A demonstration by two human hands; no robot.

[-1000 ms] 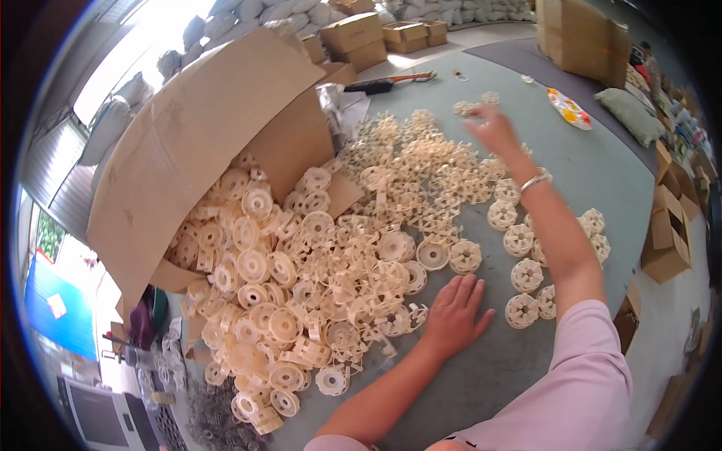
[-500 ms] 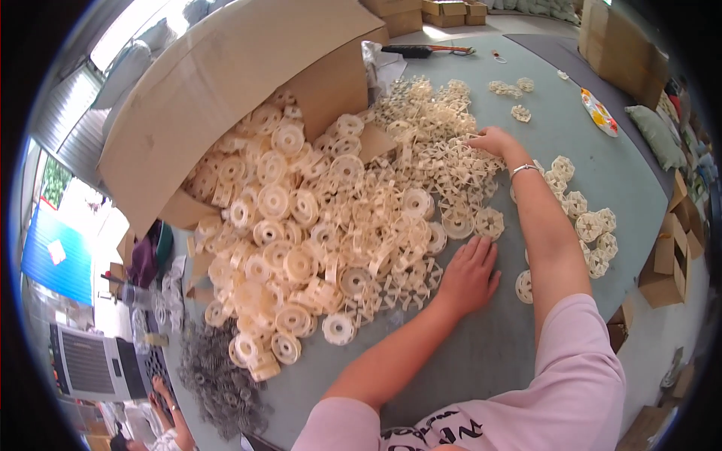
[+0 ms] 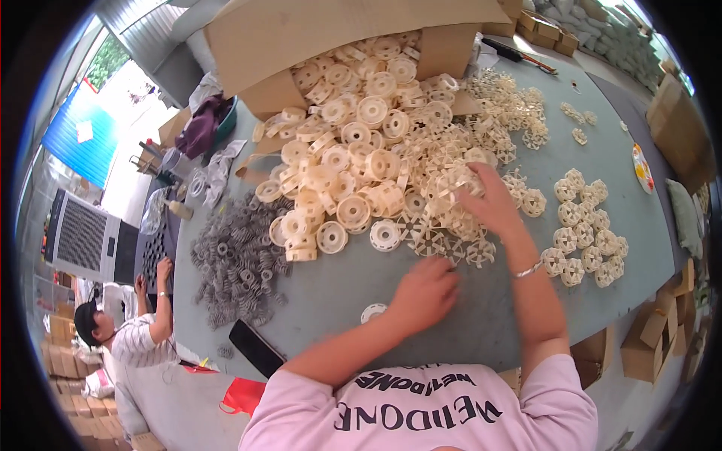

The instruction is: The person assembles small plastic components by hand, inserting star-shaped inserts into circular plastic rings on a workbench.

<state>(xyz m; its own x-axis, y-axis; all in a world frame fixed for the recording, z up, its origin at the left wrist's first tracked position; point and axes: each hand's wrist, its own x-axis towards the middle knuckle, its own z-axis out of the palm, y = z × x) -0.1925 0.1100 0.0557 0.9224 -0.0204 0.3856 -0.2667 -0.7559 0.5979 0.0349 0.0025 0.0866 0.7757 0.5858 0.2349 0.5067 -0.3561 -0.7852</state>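
My right hand is over the right part of a heap of cream plastic wheel-shaped parts. Its thumb and fingers close around a cream plastic piece, blurred by motion. My left hand is low over the table, knuckles up and fingers curled under, just in front of flat star-shaped cream pieces. Blur and the hand's back hide whether anything is in it. Beside my left forearm lies a white ring-shaped disc, partly covered. Right of my right hand sits a group of round openwork cream pieces.
An open cardboard box lies on its side behind the heap. Grey coil-like rings are piled left, near a black phone. A brush and an orange-white packet lie far right. Another person works at left.
The view has swung to the left. My right hand has come nearer from the far small pieces to the heap's front right. My left hand, flat before, has lifted and curled.
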